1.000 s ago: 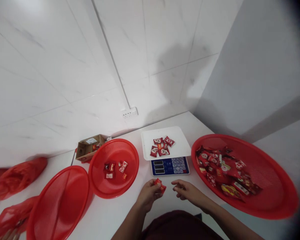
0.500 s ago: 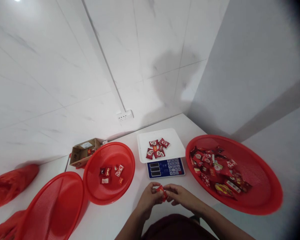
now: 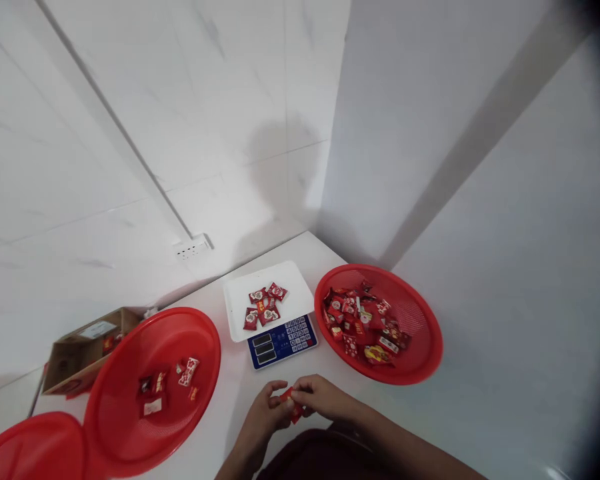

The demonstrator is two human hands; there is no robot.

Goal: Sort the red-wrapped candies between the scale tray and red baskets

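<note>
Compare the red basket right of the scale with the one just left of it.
Contents: the right basket holds a big heap of wrapped packets; the left basket holds only a few loose pieces.
Bare inside: the right basket shows it mostly on its right side; the left basket shows it all around its pieces.
Neighbours: the right basket stands near the grey wall; the left basket, beside a cardboard box.
Shared: both red, round-rimmed, wide-mouthed.

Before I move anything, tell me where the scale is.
In the head view, the scale sits below centre on the white table, just left of the fuller red basket, beyond the left hand and right hand holding a red packet.
</note>
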